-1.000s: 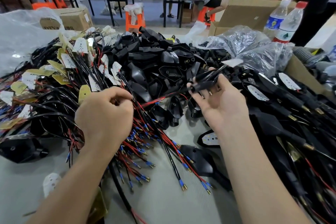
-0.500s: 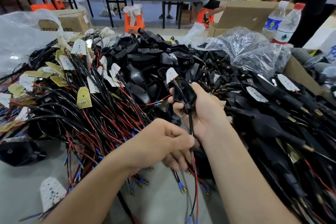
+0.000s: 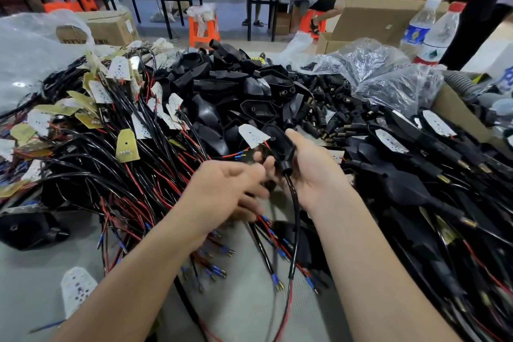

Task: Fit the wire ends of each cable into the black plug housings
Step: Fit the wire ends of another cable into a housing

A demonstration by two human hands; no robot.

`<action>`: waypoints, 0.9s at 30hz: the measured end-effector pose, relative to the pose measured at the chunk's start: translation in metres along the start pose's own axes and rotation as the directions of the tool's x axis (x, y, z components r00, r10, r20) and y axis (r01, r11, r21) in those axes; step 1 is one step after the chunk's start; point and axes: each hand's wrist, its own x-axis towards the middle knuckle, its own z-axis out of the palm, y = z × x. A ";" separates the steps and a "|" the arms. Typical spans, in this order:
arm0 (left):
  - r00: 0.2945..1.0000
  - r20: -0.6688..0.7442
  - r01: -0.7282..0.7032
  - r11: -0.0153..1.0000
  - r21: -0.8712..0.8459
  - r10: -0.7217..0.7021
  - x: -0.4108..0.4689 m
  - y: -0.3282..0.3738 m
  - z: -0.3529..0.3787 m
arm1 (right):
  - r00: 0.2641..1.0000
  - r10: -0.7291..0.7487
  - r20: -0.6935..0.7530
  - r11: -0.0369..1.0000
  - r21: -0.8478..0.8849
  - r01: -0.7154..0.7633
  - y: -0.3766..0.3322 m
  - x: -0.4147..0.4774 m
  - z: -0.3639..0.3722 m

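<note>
Head view: your right hand (image 3: 313, 172) curls round a black plug housing (image 3: 278, 144), the cable (image 3: 295, 211) hanging from its neck and a white board (image 3: 254, 135) at its top. Your left hand (image 3: 222, 191), just left of the housing, is blurred; whether its fingers pinch anything, I cannot tell. Keep the housing steady, feed the wire ends (image 3: 240, 156) straight in, and don't kink them
</note>
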 end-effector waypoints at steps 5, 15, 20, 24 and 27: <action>0.931 -0.349 -0.175 0.969 -0.172 0.106 0.016 -0.007 -0.015 | 0.999 0.001 0.047 0.951 -0.309 0.014 0.013 -0.002 0.006; 0.851 -0.466 -0.311 0.948 -0.072 0.243 0.020 -0.010 -0.020 | 0.985 -0.019 0.171 0.810 -0.575 0.115 0.025 -0.008 0.008; 0.894 -0.323 -0.322 0.947 0.022 0.311 0.019 -0.013 -0.020 | 0.983 0.012 0.183 0.874 -0.480 0.079 0.025 -0.007 0.007; 0.885 -0.330 -0.328 0.943 0.060 0.329 0.019 -0.013 -0.017 | 0.981 0.014 0.193 0.900 -0.430 0.072 0.028 -0.006 0.008; 0.920 -0.226 -0.316 0.947 0.056 0.320 0.018 -0.013 -0.018 | 0.978 -0.013 0.206 0.912 -0.399 0.096 0.028 -0.005 0.006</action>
